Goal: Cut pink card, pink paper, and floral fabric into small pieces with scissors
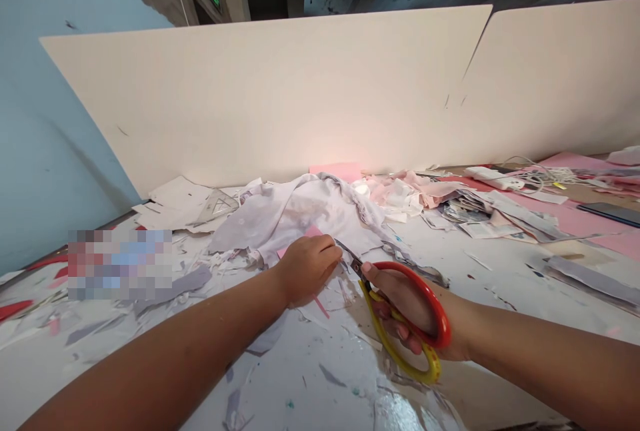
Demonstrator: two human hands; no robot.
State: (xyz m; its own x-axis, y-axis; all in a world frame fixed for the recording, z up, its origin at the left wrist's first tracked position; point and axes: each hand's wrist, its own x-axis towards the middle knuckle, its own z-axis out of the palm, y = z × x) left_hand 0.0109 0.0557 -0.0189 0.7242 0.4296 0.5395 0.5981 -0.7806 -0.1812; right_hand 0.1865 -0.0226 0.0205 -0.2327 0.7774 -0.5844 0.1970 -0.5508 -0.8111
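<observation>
My left hand (306,267) is closed, its fingers pinched on a small pink piece of paper (313,231) that pokes out above the knuckles. My right hand (407,311) grips a pair of scissors (400,314) with a red upper loop and a yellow lower loop. The dark blades point up and left and end right by my left fingertips and the pink paper. Both hands work over a white, scrap-strewn tabletop (320,364). Just behind the hands lies a crumpled heap of white paper (300,211).
A tall beige board (300,91) stands along the back. A clear set-square (216,206) lies at back left. Pink sheets (575,214), paper cuttings, white cables (530,177) and a dark phone (610,213) lie at the right. A blue wall (45,117) is at the left.
</observation>
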